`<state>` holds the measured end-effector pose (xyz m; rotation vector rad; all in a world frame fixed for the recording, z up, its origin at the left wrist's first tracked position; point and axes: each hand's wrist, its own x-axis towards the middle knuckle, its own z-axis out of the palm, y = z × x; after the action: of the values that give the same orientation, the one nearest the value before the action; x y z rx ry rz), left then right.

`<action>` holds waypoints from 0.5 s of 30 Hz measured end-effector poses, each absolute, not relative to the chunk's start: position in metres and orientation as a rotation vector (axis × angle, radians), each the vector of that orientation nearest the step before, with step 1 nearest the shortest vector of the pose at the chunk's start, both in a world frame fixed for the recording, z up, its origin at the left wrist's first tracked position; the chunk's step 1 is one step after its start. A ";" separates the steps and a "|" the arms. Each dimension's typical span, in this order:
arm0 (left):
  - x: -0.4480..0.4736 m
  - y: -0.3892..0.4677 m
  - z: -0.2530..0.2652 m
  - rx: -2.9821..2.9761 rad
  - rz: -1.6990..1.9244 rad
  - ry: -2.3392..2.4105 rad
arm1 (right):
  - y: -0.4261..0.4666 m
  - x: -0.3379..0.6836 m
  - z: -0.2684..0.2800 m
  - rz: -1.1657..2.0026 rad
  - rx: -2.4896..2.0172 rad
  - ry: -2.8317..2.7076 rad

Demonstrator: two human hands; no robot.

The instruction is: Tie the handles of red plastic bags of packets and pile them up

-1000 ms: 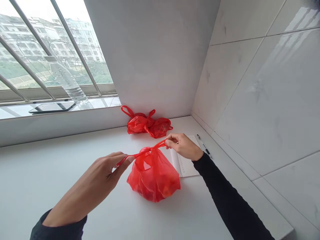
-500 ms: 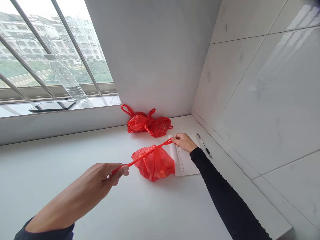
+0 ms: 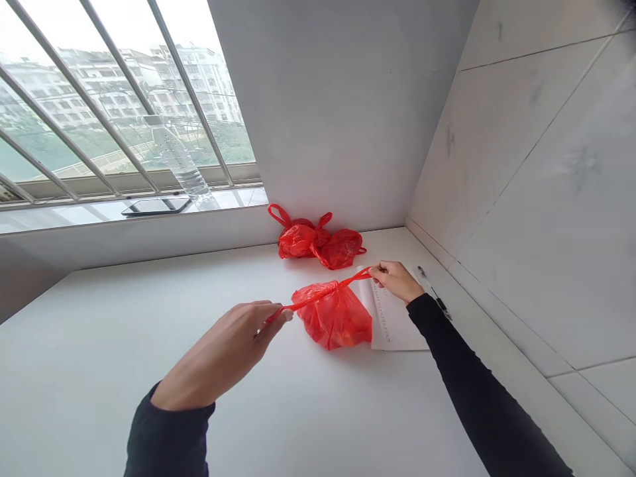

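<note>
A red plastic bag (image 3: 335,318) rests on the white tabletop (image 3: 308,411), its neck gathered and its two handles drawn out to opposite sides. My left hand (image 3: 253,328) pinches the handle on the near left. At the far right, my right hand (image 3: 395,278) grips the other handle, above a notebook (image 3: 395,324). Both handles look taut. Something orange shows faintly through the plastic, but I cannot make out what it is. The bag's right side overlaps the notebook's left edge.
Behind, against the wall, lie more tied red plastic bags (image 3: 318,244). A pen (image 3: 434,295) sits right of the notebook, near the tiled wall. On the windowsill are a tilted-looking clear water bottle (image 3: 181,162) and a dark flat device (image 3: 156,206).
The whole view has shifted, so everything appears farther right. Both hands keep hold of the bag's handles, still pulled apart.
</note>
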<state>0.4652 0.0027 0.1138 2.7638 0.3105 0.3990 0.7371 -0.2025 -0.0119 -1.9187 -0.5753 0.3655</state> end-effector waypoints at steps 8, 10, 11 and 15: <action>0.480 -0.003 0.111 2.870 0.376 0.219 | -0.206 0.732 0.001 0.268 -1.900 -0.583; 0.481 -0.003 0.108 2.854 0.413 0.183 | -0.207 0.730 0.005 0.264 -1.895 -0.595; 0.481 -0.004 0.107 2.862 0.411 0.179 | -0.207 0.729 0.007 0.263 -1.892 -0.601; 0.482 -0.009 0.105 2.920 0.374 0.220 | -0.207 0.724 0.013 0.263 -1.872 -0.626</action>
<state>0.4816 -0.0095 0.1054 2.9199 0.2199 0.3740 0.7245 -0.2071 0.0130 -1.8722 -0.6257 0.2635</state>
